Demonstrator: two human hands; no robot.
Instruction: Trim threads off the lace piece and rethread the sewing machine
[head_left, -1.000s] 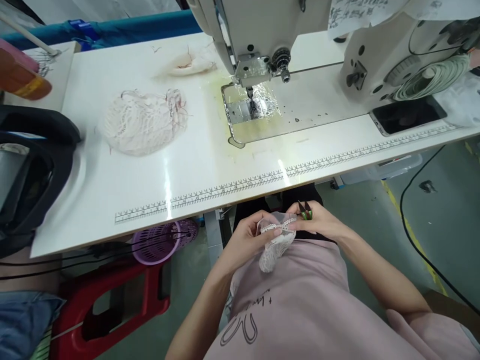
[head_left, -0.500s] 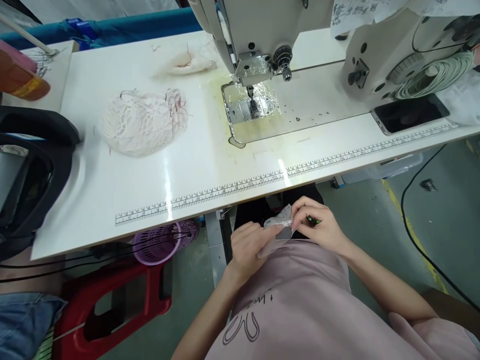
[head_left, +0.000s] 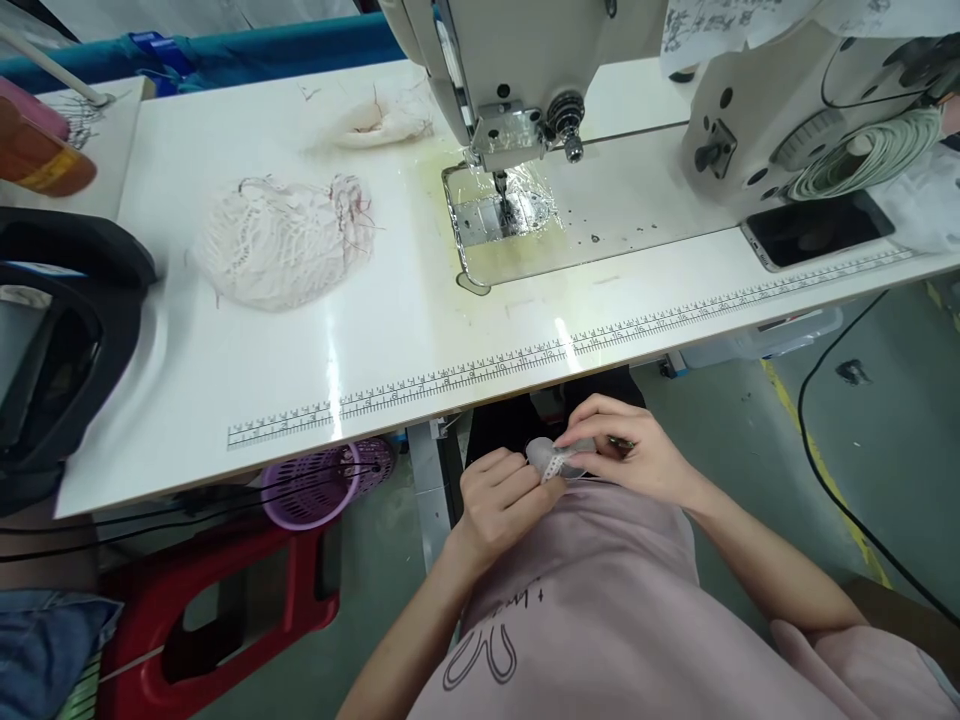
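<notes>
Over my lap, just below the table's front edge, my left hand (head_left: pixel 499 503) is closed on one side of a small piece of white lace fabric (head_left: pixel 553 465). My right hand (head_left: pixel 637 452) pinches the other side of the fabric between thumb and fingertips. Tucked in the right palm is a small dark tool (head_left: pixel 619 442) with a hint of green; most of it is hidden, so its kind is unclear. On the table to the left lies a larger pile of whitish lace fabric (head_left: pixel 281 245) with loose reddish threads.
A sewing machine (head_left: pixel 517 80) stands on the white table, with a printed ruler strip (head_left: pixel 495 365) along the front edge. A phone (head_left: pixel 817 230) lies at right, a black object (head_left: pixel 71 330) stands at far left. Below are a purple basket (head_left: pixel 307 500) and red stool (head_left: pixel 217 610).
The lace piece has been turned and bunched between my hands, showing a lace edge. My right fingers have shifted slightly left, and my left fingers have curled in more.
</notes>
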